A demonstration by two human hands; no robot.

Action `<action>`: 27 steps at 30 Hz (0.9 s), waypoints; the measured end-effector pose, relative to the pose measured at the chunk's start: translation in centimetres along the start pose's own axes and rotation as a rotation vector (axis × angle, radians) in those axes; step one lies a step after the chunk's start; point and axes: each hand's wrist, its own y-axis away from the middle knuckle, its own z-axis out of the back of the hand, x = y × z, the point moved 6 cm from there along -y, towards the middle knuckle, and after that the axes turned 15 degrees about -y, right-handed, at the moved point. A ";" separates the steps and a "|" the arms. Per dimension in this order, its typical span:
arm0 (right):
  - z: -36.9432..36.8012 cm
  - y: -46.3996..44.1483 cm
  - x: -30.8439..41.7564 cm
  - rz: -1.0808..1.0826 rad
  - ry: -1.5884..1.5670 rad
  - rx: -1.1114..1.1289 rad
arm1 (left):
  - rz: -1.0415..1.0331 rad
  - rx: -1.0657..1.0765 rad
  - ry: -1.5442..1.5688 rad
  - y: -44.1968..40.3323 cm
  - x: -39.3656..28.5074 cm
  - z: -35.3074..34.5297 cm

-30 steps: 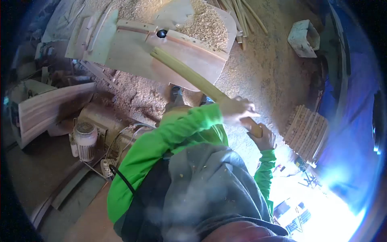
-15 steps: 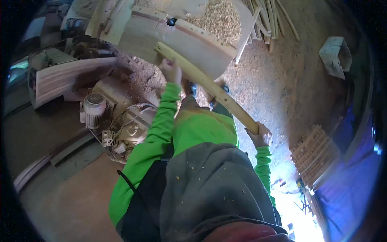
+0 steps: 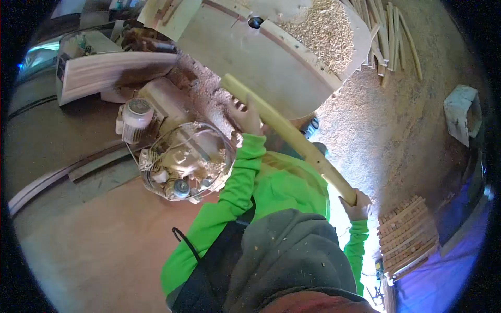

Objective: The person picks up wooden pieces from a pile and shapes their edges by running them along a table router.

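Observation:
A long, pale wooden bar (image 3: 292, 136) slants across the front of my body, from upper left to lower right, with small dark holes in its lower half. My right hand (image 3: 358, 204) is wrapped round its lower right end. Near the upper left end is my left hand (image 3: 246, 116), its fingers apart, close against the side of the bar; whether it touches the wood is hard to tell.
Ahead is a pale board table (image 3: 229, 52) with wood shavings (image 3: 329, 39). Left lie a motor (image 3: 138, 117) and a wire-rimmed container (image 3: 182, 195). Wooden strips (image 3: 383, 36), a white hollow block (image 3: 459, 112) and stacked wood pieces (image 3: 407, 235) are on the right.
My left hand has gone from near the bar's lower right end to beside its upper left end. My right hand keeps its hold. The view has shifted, bringing the wire-rimmed container into sight.

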 end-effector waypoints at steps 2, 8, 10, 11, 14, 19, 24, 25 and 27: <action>-0.7 -1.0 1.4 0.047 -0.041 0.031 | 0.049 -0.028 0.077 -0.9 0.3 1.5; -1.0 -3.3 2.3 0.031 -0.068 -0.005 | -0.063 -0.117 -0.065 -3.1 -1.8 -0.2; 0.2 -3.2 1.4 0.057 -0.038 -0.106 | -0.090 0.018 -0.036 -2.3 -3.5 -3.1; 1.0 -3.0 0.8 0.035 -0.012 -0.116 | -0.107 0.090 -0.018 -1.7 -4.5 -5.2; 2.9 -2.4 -2.0 -0.039 0.047 -0.161 | -0.164 0.004 -0.256 -2.3 -0.5 -11.4; 4.4 -3.1 -4.1 -0.048 0.124 -0.248 | -0.190 -0.086 -0.333 -2.9 -1.9 -16.2; 4.5 -5.3 -4.7 -0.042 0.105 -0.272 | -0.219 -0.327 -0.544 -4.8 -3.0 -18.6; 4.4 -5.8 -4.5 -0.039 0.090 -0.267 | -0.164 -0.309 -0.531 -5.2 -2.9 -18.9; 4.4 -6.8 -4.4 -0.030 0.080 -0.247 | -0.099 -0.315 -0.527 -6.6 -2.4 -20.1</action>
